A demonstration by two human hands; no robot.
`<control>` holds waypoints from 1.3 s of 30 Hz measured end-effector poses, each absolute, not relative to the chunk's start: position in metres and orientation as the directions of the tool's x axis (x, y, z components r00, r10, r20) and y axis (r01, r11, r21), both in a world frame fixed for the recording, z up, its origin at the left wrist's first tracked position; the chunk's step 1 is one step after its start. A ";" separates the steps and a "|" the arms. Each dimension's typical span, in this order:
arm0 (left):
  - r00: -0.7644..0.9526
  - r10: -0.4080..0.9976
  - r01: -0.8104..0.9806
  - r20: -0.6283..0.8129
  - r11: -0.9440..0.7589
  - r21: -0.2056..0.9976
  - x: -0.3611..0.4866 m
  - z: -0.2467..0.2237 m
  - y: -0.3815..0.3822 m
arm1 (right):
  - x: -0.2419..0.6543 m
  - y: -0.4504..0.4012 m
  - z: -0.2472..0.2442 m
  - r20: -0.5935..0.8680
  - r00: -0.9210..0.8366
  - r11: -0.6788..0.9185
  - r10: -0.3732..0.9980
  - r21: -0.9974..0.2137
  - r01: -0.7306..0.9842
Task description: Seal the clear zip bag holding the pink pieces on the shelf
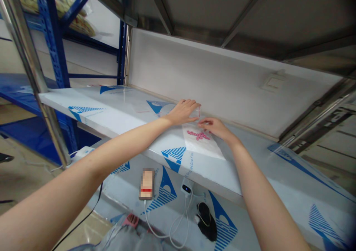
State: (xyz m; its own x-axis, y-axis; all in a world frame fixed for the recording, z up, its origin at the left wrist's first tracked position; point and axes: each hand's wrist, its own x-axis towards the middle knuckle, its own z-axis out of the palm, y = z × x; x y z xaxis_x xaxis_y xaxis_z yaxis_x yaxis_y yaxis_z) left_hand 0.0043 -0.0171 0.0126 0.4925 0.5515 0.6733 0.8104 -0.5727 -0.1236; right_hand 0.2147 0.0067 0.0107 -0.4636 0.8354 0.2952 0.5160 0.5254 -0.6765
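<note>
Both my hands reach over the film-covered metal shelf (pixel 116 110) near its back wall. My left hand (pixel 185 111) has its thumb and fingers spread around the edge of a small clear plastic bag with a red line (pixel 199 111). Just to its right, my right hand (pixel 213 127) has its fingers pinched together at the upper end of a white sheet or bag; what lies between the fingertips is too small to tell. Pink beads or small pink pieces (pixel 198 135) lie in a branching cluster on the white sheet (pixel 204 147), below my right hand.
On the lower shelf are a phone (pixel 146 184) on a white cable, a white device with a small display (pixel 186 187) and a black object (pixel 206 221). A metal post (pixel 33 69) stands left; another shelf (pixel 200 13) hangs overhead.
</note>
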 end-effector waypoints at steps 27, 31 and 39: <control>0.508 0.560 0.798 0.655 -0.592 -0.112 0.002 0.011 -0.013 | 0.214 0.002 0.009 0.171 -0.629 0.614 0.758 -0.513 0.600; 0.504 0.571 0.807 0.648 -0.579 -0.118 0.002 0.011 -0.013 | 0.214 0.002 0.009 0.169 -0.625 0.608 0.762 -0.520 0.600; 0.486 0.572 0.810 0.661 -0.579 -0.095 0.002 0.010 -0.010 | 0.211 -0.003 0.012 0.119 -0.602 0.534 0.789 -0.618 0.577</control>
